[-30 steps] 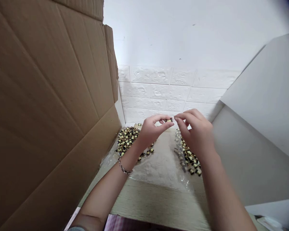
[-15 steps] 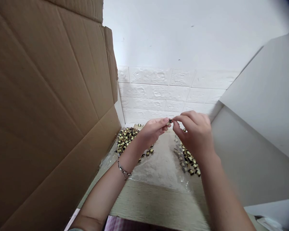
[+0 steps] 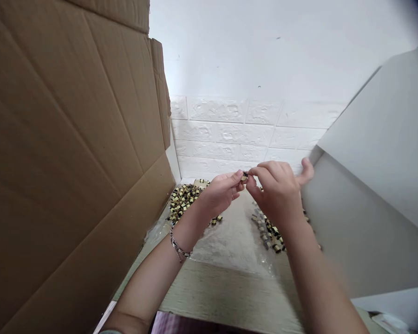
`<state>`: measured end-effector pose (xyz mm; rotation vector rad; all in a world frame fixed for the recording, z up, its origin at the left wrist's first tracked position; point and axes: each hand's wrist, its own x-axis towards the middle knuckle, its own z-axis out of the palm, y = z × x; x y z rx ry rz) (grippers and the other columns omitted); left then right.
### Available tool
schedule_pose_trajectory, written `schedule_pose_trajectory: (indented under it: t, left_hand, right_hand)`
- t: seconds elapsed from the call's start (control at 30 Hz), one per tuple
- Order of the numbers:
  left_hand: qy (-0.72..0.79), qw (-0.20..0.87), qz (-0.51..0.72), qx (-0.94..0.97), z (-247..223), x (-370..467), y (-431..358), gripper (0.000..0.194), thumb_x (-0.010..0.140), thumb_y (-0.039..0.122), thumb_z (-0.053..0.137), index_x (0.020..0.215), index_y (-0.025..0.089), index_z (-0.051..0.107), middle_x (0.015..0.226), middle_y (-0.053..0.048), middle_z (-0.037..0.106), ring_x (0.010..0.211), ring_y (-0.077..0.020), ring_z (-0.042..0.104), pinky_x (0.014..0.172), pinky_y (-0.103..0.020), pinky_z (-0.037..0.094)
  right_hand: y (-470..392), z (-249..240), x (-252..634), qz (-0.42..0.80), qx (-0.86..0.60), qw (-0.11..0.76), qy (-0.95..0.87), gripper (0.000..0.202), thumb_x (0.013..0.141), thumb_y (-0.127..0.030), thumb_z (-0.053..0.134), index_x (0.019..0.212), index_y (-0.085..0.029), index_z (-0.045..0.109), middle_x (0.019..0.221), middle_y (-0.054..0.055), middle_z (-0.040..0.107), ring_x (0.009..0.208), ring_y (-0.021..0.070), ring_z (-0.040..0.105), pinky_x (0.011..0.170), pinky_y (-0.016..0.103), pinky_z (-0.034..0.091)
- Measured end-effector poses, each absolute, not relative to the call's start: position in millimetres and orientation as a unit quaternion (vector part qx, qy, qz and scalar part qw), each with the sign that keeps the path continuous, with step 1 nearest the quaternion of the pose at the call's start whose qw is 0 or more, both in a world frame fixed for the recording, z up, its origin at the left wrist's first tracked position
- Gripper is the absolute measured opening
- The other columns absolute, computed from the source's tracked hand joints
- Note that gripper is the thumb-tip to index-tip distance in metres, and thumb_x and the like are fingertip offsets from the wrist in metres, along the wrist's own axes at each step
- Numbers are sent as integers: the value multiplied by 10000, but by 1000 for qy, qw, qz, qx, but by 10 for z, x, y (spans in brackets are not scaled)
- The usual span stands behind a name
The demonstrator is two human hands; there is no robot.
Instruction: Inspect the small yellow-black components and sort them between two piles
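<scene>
Between the thumb and fingers of my left hand [image 3: 220, 191] is a small black-and-yellow transformer [image 3: 244, 176], held up above the table. My right hand [image 3: 277, 188] pinches at its right end with thumb and index finger, and the little finger sticks out. Whether a thin wire or pin lies in that pinch is too small to tell. Below on the left, a pile of similar transformers [image 3: 183, 200] lies partly behind my left forearm. Another pile [image 3: 273, 235] sits under my right hand and wrist, which hide much of it.
A clear plastic bag [image 3: 230, 246] lies flat on the pale green wooden table [image 3: 209, 285]. Tall cardboard [image 3: 73, 139] walls the left side, and a white panel [image 3: 365, 222] stands at the right. Behind is a white brick-patterned wall [image 3: 226, 132].
My right hand has shifted slightly left, closer to the left hand, and its little finger now extends outward. The left hand keeps its hold on the transformer.
</scene>
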<state>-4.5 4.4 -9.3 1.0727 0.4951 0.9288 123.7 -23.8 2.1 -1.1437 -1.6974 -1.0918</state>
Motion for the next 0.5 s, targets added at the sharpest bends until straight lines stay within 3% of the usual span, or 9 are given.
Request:
schedule_pose_trajectory:
  t: [0.5]
  left_hand:
    - [206, 729, 425, 495, -71, -14, -28, 261, 722, 421, 569, 717, 160, 557, 693, 10, 483, 674, -79, 422, 623, -217, 301]
  right_hand:
    - [-228, 1, 1272, -325, -440, 460, -700, 38, 739, -207, 513, 712, -213, 487, 711, -53, 570, 698, 120, 521, 966, 439, 114]
